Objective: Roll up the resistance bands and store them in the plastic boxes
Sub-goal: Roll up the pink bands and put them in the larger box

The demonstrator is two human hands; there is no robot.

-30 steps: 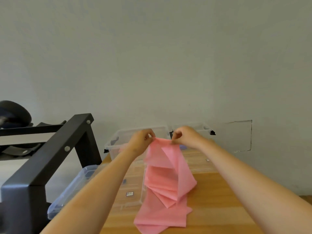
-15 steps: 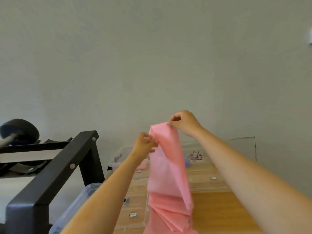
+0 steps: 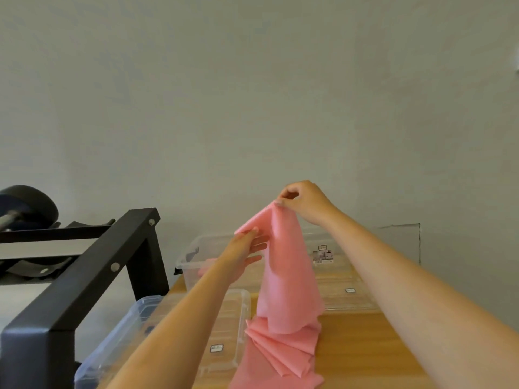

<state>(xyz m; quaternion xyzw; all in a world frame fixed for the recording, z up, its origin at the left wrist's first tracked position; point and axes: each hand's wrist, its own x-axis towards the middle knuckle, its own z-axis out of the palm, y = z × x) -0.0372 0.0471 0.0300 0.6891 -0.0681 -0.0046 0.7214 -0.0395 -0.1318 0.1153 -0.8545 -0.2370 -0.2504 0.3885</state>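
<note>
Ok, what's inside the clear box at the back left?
A pink lump shows low in the clear box; the left hand and the hanging pink band cover the rest.

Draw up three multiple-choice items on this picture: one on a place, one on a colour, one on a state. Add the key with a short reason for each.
1. Where does the lower end of the resistance band lie?
A. On the floor
B. On the wooden table
C. Over the person's shoulder

2. What colour is the band?
A. Pink
B. Blue
C. Green

3. What is the right hand doing?
A. Resting flat on the table
B. Curled into an empty fist
C. Pinching the band's top and holding it up

Key:
1 B, the band's lower folds are spread on the wood.
2 A, the whole sheet is pink.
3 C, the fingertips meet on the band's top edge, well above the table.
</note>
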